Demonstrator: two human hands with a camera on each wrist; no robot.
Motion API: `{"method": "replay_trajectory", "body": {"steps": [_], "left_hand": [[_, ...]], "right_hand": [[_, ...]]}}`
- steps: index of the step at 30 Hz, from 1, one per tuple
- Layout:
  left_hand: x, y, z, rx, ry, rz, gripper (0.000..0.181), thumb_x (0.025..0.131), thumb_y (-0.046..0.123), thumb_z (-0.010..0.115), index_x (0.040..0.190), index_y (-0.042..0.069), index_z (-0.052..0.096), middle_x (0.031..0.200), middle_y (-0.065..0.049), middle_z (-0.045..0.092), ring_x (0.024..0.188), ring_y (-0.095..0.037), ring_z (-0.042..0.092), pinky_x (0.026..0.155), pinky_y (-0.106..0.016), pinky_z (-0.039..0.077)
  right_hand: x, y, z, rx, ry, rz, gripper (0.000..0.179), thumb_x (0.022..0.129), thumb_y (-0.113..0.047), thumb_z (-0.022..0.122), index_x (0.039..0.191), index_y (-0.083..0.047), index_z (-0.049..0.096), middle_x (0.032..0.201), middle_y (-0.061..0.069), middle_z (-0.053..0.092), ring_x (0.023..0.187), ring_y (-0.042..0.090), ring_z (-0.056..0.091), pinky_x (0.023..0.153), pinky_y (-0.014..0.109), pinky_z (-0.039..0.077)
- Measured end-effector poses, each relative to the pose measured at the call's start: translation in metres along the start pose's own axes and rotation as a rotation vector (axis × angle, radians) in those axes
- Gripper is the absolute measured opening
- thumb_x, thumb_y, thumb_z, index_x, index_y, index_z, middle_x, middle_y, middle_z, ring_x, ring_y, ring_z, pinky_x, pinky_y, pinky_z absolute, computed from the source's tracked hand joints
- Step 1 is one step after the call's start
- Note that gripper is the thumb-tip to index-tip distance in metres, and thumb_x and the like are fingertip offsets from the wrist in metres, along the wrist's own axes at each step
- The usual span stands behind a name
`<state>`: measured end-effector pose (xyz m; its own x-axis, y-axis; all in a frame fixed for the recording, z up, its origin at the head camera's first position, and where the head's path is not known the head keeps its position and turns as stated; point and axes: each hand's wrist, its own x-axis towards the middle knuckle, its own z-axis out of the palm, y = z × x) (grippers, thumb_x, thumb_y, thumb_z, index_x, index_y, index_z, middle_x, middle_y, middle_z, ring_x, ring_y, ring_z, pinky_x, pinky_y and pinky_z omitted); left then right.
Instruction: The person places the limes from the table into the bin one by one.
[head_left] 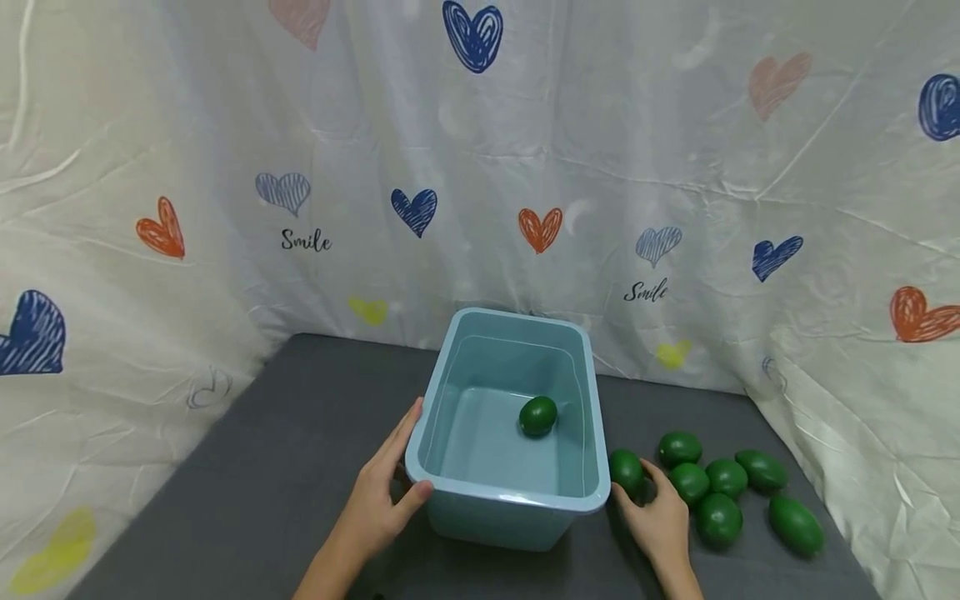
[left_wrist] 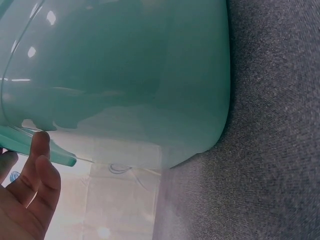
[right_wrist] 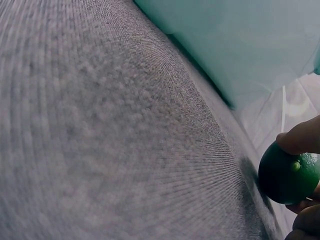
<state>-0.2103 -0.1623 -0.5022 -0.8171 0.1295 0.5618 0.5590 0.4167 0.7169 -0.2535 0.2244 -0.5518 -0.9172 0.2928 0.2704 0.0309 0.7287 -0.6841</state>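
Observation:
A light blue plastic bin [head_left: 498, 492] stands on the dark table, and one glossy green oval fruit [head_left: 537, 416] lies inside it. My left hand [head_left: 378, 496] holds the bin's near left corner, thumb on the front rim and fingers along the left side. In the left wrist view, bent fingers [left_wrist: 46, 172] reach up to the rim. My right hand [head_left: 656, 517] grips another green oval fruit [head_left: 626, 472] between thumb and fingers, close beside the bin's right wall. The right wrist view shows this fruit's pale stem nub [right_wrist: 296, 166] and the thumb on top.
Several more green fruits [head_left: 718, 520] lie on the table to the right of my right hand. The grey cloth-like table surface [head_left: 247, 492] stretches left of the bin. A white curtain [head_left: 480, 167] printed with hearts hangs behind and at both sides.

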Motion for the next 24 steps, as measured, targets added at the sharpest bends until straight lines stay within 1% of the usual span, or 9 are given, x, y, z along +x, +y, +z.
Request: {"method": "replay_trajectory", "body": {"steps": [5, 10, 13, 15, 19, 24], "left_hand": [[-0.0011, -0.0027, 0.0013, 0.009, 0.012, 0.011, 0.082, 0.103, 0.032, 0.069, 0.171, 0.02, 0.025, 0.173, -0.006, 0.032, 0.11, -0.014, 0.058, 0.066, -0.029, 0.054], [0.0024, -0.0026, 0.0028, -0.005, 0.004, 0.009, 0.082, 0.103, 0.031, 0.069, 0.171, 0.022, 0.024, 0.173, -0.005, 0.032, 0.112, -0.013, 0.058, 0.066, -0.029, 0.054], [0.0025, -0.0024, 0.0031, -0.006, 0.004, 0.017, 0.082, 0.103, 0.031, 0.069, 0.171, 0.021, 0.024, 0.173, -0.007, 0.032, 0.113, -0.013, 0.058, 0.067, -0.029, 0.054], [0.0024, -0.0023, 0.0025, 0.0, 0.004, 0.024, 0.082, 0.104, 0.031, 0.068, 0.171, 0.02, 0.024, 0.173, -0.008, 0.032, 0.113, -0.013, 0.057, 0.067, -0.029, 0.054], [0.0023, -0.0031, 0.0023, 0.006, 0.001, 0.029, 0.082, 0.103, 0.029, 0.068, 0.171, 0.019, 0.024, 0.173, -0.007, 0.032, 0.113, -0.013, 0.057, 0.067, -0.029, 0.054], [0.0014, -0.0031, 0.003, -0.007, -0.004, 0.021, 0.082, 0.104, 0.03, 0.068, 0.171, 0.02, 0.023, 0.174, -0.006, 0.03, 0.114, -0.012, 0.057, 0.067, -0.029, 0.054]], "right_hand": [[0.0006, 0.0021, 0.0024, 0.012, 0.003, -0.002, 0.062, 0.088, -0.022, 0.085, 0.138, 0.007, 0.063, 0.137, 0.03, 0.066, 0.127, 0.051, 0.06, 0.105, 0.066, 0.046], [0.0026, 0.0032, 0.0018, 0.017, 0.021, 0.012, 0.062, 0.088, -0.023, 0.085, 0.139, 0.006, 0.064, 0.137, 0.03, 0.065, 0.126, 0.051, 0.06, 0.104, 0.067, 0.047], [0.003, 0.003, 0.001, 0.025, 0.018, 0.013, 0.062, 0.088, -0.022, 0.085, 0.139, 0.006, 0.063, 0.137, 0.03, 0.065, 0.127, 0.051, 0.06, 0.104, 0.067, 0.047], [0.0025, 0.0019, 0.0004, 0.03, 0.018, 0.01, 0.062, 0.089, -0.022, 0.085, 0.139, 0.006, 0.063, 0.137, 0.029, 0.066, 0.126, 0.05, 0.061, 0.103, 0.066, 0.047], [0.0016, -0.0005, -0.0015, 0.038, 0.03, 0.006, 0.061, 0.089, -0.022, 0.085, 0.139, 0.005, 0.063, 0.135, 0.028, 0.067, 0.12, 0.048, 0.064, 0.1, 0.065, 0.049], [0.0003, -0.0022, -0.0045, 0.044, 0.046, -0.001, 0.062, 0.089, -0.022, 0.086, 0.14, 0.005, 0.063, 0.135, 0.028, 0.067, 0.118, 0.048, 0.065, 0.099, 0.064, 0.05]]}}
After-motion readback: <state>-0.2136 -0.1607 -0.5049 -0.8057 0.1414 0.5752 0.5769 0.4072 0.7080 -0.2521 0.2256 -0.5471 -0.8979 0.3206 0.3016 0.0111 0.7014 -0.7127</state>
